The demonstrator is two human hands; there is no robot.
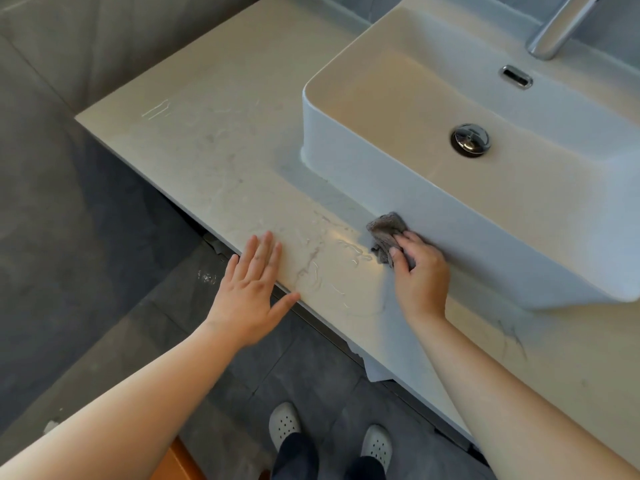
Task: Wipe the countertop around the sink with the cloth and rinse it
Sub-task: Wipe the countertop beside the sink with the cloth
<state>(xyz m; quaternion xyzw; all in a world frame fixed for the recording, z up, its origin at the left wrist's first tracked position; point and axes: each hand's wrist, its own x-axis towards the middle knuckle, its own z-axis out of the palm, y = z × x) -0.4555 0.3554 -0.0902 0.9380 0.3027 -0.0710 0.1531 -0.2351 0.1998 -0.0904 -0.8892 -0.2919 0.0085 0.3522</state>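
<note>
A pale marbled countertop (214,143) carries a white vessel sink (346,161) on its right part. My right hand (420,275) presses a crumpled grey cloth (386,233) onto the counter, right against the sink's front wall. Wet streaks glisten on the stone just left of the cloth. My left hand (251,289) lies flat with fingers spread on the counter's front edge, holding nothing.
A chrome faucet (561,26) reaches over the basin from the top right, above an overflow slot (517,77) and a chrome drain plug (470,139). Grey floor tiles (86,258) lie below the counter, with my feet in white clogs (284,424).
</note>
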